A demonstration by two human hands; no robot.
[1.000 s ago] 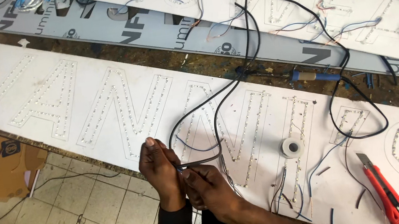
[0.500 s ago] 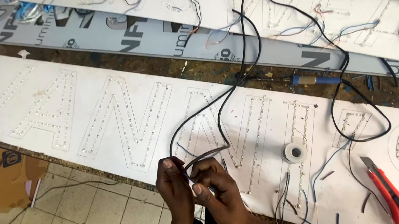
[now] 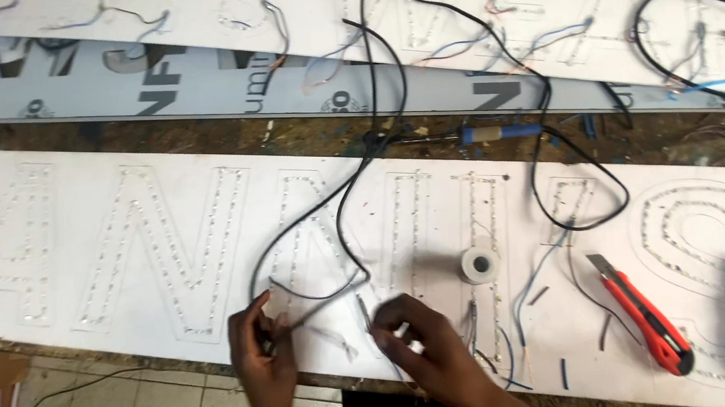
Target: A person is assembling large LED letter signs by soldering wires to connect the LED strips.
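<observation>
My left hand [image 3: 264,361] pinches the black wire [image 3: 328,227] at the white panel's [image 3: 102,210] near edge; the wire runs away toward the worktop's far side, and my right hand [image 3: 418,341], just beside, pinches a thin wire end [image 3: 364,311]

Bright even light, soft shadows, slight motion blur, mild glare
</observation>
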